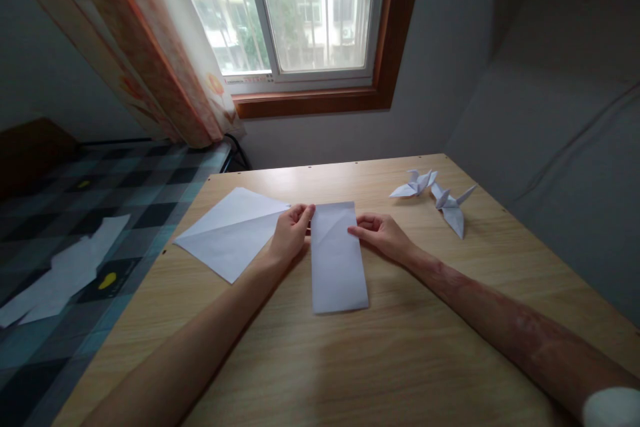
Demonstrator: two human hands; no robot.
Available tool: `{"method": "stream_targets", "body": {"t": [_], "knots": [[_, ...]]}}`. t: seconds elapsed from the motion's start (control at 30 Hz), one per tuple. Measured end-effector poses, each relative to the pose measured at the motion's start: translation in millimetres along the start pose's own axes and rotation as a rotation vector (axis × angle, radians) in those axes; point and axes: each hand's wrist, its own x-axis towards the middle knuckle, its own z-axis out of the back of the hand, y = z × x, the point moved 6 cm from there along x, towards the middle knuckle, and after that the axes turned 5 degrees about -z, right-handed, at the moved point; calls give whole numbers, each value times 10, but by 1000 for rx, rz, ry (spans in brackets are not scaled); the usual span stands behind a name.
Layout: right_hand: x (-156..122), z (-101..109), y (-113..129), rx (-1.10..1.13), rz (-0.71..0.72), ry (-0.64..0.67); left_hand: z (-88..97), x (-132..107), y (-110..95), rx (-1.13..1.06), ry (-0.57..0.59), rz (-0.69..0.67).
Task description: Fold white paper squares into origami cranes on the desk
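Head view, one wooden table point(400, 360) and what lies on it.

1. Folded paper strip point(340, 260): white, oblong, flat on the middle of the table, its long sides running toward us. We note a slanting crease near its far end. Bare wood lies open on its near side, right up to our forearms.
2. Left hand point(290, 233): thumb and fingers closed in a pinch on the strip's far left corner. The hand covers that corner.
3. Right hand point(383, 232): fingers curled, tips touching the strip's right edge near the far end. We cannot tell whether it pinches the paper or only rests against it.
4. Large folded sheet point(233, 233): white, just left of the strip, with its left corner reaching the table's left edge. The left hand hides its right tip.
5. Two paper cranes: one point(415, 183) near the far right of the table, the other point(453, 210) just beside it, both well apart from the right hand with open wood between.
6. Beyond the left edge: a checked bedcover point(150, 193) carrying loose paper scraps point(60, 273), cut off by the frame.
7. Behind the table: window point(300, 13) and curtain point(165, 67).

The right forearm leaves the frame at the lower right, where a white sleeve point(613, 407) shows only in part.
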Motion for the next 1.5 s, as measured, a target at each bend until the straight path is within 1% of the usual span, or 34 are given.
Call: {"method": "stream_targets", "body": {"t": [0.03, 0.1, 0.17, 0.23, 0.3, 0.33, 0.4, 0.5, 0.67, 0.73, 0.8, 0.83, 0.87, 0.93, 1.0, 1.1, 1.17, 1.2, 1.23, 1.3, 1.43, 1.5], "knots": [[-3, -16, -16, -9, -8, 23, 25, 4, -11, -14, -29, -2], [3, 2, -32, -23, -3, -5, 38, 1, -30, -36, -32, 2], [23, 73, -33, -17, 26, -96, 1, -12, -34, -43, 41, 21], [43, 157, -27, -11, 70, -196, -61, -30, -25, -38, 149, 37], [54, 236, -23, -15, 98, -287, -101, -40, -25, -18, 223, 23], [53, 270, -12, -28, 113, -328, -106, -39, -33, 1, 235, 5], [32, 313, 56, -92, 170, -390, -91, -26, -75, 45, 217, -51], [-46, 282, 288, -282, 347, -422, -41, -19, -230, 83, 130, -195], [-257, 168, 676, -420, 629, -455, 49, -133, -668, 224, -12, -553], [-338, 151, 771, -493, 721, -475, 64, -191, -832, 308, 10, -679], [-376, 164, 810, -569, 775, -459, 91, -219, -948, 409, 43, -766], [-382, 177, 815, -606, 801, -435, 92, -213, -973, 459, 89, -779], [-373, 181, 806, -659, 818, -382, 83, -199, -977, 501, 154, -781], [-341, 187, 765, -761, 845, -259, 11, -161, -899, 574, 379, -724], [-293, 152, 678, -867, 830, -73, -56, -134, -761, 618, 567, -627], [-252, 85, 544, -966, 779, 143, -135, -144, -568, 689, 722, -555], [-246, 35, 475, -1003, 758, 245, -178, -183, -472, 755, 793, -556], [-240, 20, 448, -1014, 747, 273, -189, -203, -442, 775, 814, -560], [-228, 19, 428, -1022, 733, 280, -195, -221, -424, 786, 826, -562], [-184, 55, 404, -1016, 700, 230, -195, -244, -415, 791, 832, -549], [-75, 227, 371, -978, 631, -22, -202, -291, -471, 765, 879, -493], [-25, 316, 328, -999, 555, -158, -209, -325, -534, 727, 914, -469]]}}
